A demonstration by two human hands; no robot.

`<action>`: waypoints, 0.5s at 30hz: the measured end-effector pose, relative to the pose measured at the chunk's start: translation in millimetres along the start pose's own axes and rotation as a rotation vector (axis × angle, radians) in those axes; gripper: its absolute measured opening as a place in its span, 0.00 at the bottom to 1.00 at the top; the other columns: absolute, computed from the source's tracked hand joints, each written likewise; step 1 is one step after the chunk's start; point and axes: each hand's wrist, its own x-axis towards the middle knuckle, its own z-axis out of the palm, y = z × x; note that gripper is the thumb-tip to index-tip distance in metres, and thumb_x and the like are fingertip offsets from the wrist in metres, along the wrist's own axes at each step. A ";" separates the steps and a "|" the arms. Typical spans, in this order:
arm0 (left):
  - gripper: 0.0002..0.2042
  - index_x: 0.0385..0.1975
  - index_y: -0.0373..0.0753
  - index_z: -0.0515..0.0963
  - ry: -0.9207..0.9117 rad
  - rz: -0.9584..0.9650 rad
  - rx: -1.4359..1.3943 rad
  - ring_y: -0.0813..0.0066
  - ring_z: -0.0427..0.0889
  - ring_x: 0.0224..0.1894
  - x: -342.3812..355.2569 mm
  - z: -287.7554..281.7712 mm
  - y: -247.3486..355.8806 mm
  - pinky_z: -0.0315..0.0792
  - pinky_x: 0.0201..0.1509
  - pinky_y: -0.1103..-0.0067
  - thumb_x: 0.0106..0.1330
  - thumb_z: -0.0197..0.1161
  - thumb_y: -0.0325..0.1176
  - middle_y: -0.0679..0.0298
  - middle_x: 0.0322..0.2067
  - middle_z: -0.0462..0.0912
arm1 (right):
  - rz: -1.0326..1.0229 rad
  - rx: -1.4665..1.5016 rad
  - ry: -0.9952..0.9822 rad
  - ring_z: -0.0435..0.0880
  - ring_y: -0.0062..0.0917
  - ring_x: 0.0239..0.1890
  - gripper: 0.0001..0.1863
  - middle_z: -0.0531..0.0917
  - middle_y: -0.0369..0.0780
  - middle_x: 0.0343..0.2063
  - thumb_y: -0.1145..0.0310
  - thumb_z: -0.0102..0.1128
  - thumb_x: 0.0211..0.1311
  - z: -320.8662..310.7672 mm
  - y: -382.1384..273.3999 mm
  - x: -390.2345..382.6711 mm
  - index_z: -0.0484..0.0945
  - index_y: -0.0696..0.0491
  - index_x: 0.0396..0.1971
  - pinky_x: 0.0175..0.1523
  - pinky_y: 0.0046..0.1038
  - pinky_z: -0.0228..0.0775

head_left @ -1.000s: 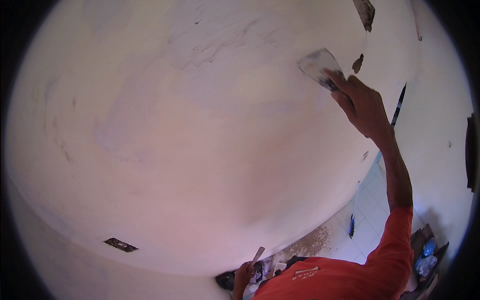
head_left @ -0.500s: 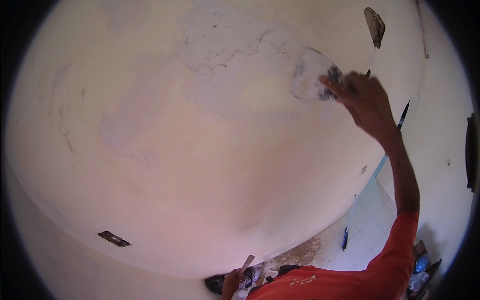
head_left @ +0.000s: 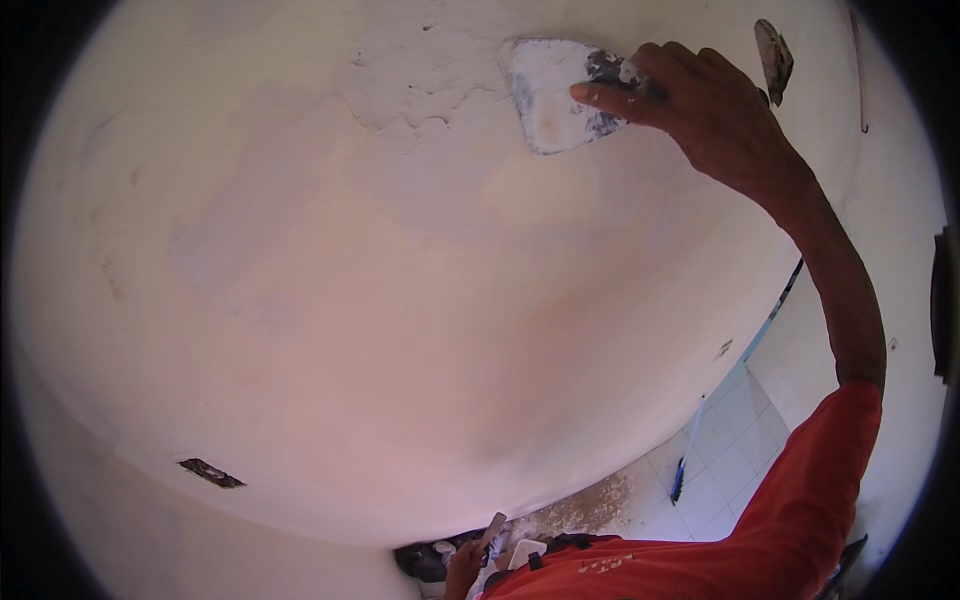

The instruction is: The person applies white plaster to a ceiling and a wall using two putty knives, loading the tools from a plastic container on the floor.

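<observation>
My right hand (head_left: 715, 130) is raised at the wall and closed round a wide putty knife (head_left: 548, 100). Its broad blade is smeared white and dark, and it lies close against the wall at the right end of a rough patch of grey-white putty (head_left: 425, 75). My thumb is stretched along the blade. Low in the view, by my body, my left hand (head_left: 463, 572) grips a narrow flat pale tool (head_left: 493, 527) pointing upward. The lower part of that tool is hidden, so its kind cannot be told.
A cut-out hole (head_left: 211, 473) is low in the wall (head_left: 400, 380) at left, and another broken hole (head_left: 773, 62) is at upper right. A broom (head_left: 680, 475) stands over the tiled floor (head_left: 722, 455). A dark bag (head_left: 425, 563) lies near my left hand.
My right hand has carried the putty knife left and upward across the wall, to the edge of the rough putty. My left hand keeps its hold, and the view has shifted slightly.
</observation>
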 end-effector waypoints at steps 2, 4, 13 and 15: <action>0.12 0.45 0.36 0.80 -0.022 -0.003 -0.013 0.61 0.87 0.35 1.2 3.1 15.8 0.77 0.40 0.69 0.70 0.57 0.36 0.54 0.31 0.86 | 0.023 0.024 -0.055 0.77 0.23 0.36 0.37 0.75 0.32 0.42 0.78 0.59 0.60 5.9 3.0 -3.3 0.70 0.21 0.63 0.42 0.26 0.74; 0.12 0.45 0.36 0.80 -0.040 0.000 -0.026 0.60 0.86 0.35 6.0 3.8 26.1 0.77 0.40 0.69 0.70 0.57 0.35 0.54 0.32 0.86 | 0.099 -0.024 -0.131 0.78 0.25 0.36 0.38 0.75 0.34 0.40 0.79 0.59 0.60 14.0 13.4 -9.9 0.70 0.20 0.63 0.43 0.28 0.76; 0.13 0.42 0.35 0.80 -0.112 -0.032 0.074 0.54 0.87 0.38 18.3 3.5 30.3 0.77 0.41 0.67 0.71 0.55 0.38 0.51 0.32 0.86 | 0.134 0.228 0.002 0.76 0.27 0.33 0.36 0.74 0.36 0.35 0.79 0.61 0.59 63.5 61.2 -49.4 0.71 0.26 0.64 0.38 0.32 0.75; 0.14 0.43 0.35 0.80 -0.111 -0.002 0.082 0.53 0.86 0.39 17.0 3.1 26.1 0.77 0.42 0.66 0.71 0.55 0.40 0.51 0.32 0.86 | 0.166 0.209 -0.046 0.77 0.26 0.35 0.35 0.75 0.35 0.36 0.76 0.61 0.60 63.8 61.4 -61.9 0.70 0.28 0.65 0.38 0.32 0.75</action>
